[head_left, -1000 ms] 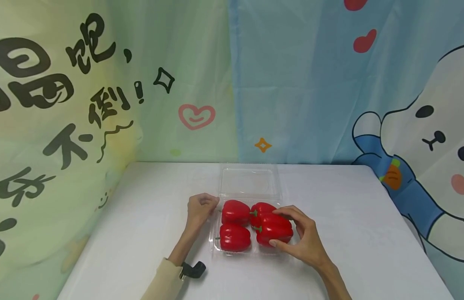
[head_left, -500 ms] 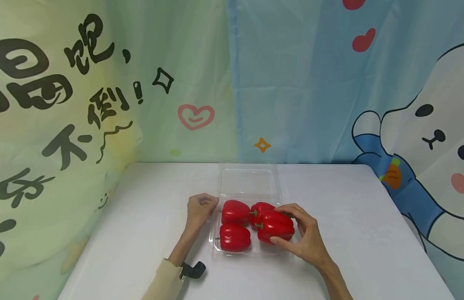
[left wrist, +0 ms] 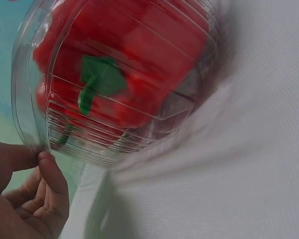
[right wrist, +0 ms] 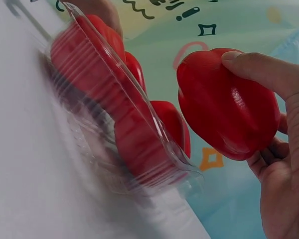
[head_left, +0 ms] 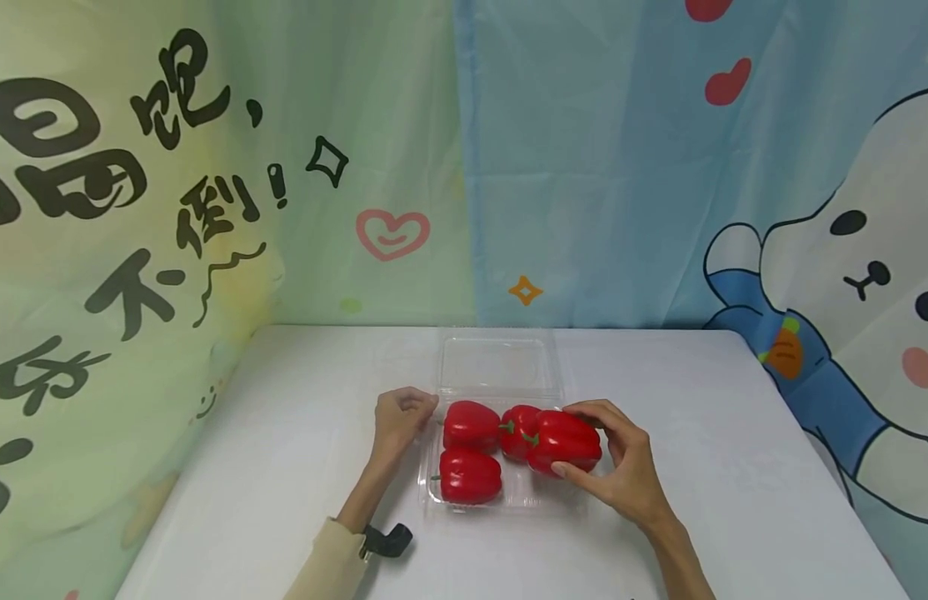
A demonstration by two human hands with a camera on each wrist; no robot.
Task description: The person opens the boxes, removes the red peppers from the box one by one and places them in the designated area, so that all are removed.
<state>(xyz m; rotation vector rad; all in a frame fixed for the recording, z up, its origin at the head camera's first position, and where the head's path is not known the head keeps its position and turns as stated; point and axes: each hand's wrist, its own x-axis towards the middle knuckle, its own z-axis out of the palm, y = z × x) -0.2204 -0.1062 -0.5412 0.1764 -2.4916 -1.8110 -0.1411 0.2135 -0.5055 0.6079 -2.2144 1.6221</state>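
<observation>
Conceivably, the smooth red pepper (head_left: pixel 567 442), pinched by the right grip (head_left: pixel 621 467) above the clear container (head_left: pixel 516 492), could slip if pressure eases; the left grip (head_left: pixel 398 421) pinches the thin rim (left wrist: pixel 29 122), which might flex if tugged

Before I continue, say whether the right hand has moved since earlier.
Yes: relative to the box, the right hand is further right and higher in the head view.

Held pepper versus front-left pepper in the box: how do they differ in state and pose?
The right grip holds the held pepper, while the front-left pepper is untouched. The held pepper is up clear of the box; the front-left pepper lies inside it. Both are red and green-stemmed, stem end leftward in the head view.
</observation>
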